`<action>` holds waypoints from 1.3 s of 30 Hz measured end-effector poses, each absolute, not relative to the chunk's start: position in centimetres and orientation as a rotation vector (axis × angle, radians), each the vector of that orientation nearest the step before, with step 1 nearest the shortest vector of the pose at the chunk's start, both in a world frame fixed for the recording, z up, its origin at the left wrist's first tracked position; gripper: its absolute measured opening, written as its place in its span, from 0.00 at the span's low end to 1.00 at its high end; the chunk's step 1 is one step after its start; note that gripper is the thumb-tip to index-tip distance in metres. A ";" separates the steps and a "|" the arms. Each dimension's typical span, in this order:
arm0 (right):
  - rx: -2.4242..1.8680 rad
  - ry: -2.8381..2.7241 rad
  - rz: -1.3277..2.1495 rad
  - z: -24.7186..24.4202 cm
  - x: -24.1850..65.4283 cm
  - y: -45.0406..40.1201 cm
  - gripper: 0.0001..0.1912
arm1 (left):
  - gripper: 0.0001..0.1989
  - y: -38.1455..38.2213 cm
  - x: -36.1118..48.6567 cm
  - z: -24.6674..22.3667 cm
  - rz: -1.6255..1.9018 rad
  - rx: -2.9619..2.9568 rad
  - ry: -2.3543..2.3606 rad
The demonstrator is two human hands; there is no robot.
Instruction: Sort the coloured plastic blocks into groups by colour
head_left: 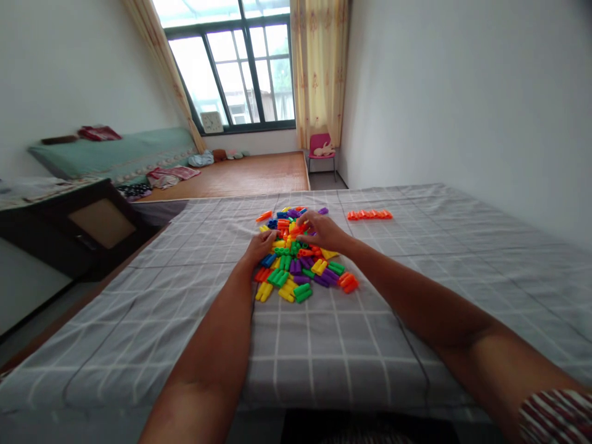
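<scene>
A heap of plastic building pieces [296,268], shaped like paired tubes in orange, yellow, green, blue and purple, lies on a grey checked cloth. At the heap's left side, my left hand [261,245] has its fingers drawn together beside orange and yellow pieces; what is between them is hidden. My right hand [324,229] reaches over the heap from the right. Its thumb and fingers close around an orange building piece [300,229]. Right of the heap, several orange pieces stand joined in a row [370,215].
The grey checked cloth [314,345] covers the table up to its front edge. A dark cabinet [87,228] stands to the left. Beyond the table are a low bed [259,172], a pink chair [321,147] with a soft toy, and a window with curtains.
</scene>
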State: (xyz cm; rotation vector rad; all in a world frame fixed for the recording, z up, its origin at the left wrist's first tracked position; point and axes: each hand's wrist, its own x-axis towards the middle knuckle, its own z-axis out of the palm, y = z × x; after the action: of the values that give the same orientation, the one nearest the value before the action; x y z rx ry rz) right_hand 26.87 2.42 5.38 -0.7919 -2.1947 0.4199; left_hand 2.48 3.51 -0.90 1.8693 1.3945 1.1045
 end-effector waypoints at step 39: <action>-1.690 -1.498 0.045 -4.4 51.8 12.9 0.14 | 0.27 4.2 2.0 -1.2 1.130 1.850 1.477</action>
State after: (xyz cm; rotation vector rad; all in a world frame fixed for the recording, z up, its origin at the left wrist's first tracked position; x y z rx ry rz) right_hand 51.75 12.88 -4.39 -1.6901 -1.4982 0.0449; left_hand 2.00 4.15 -1.23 1.8503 1.4773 1.1301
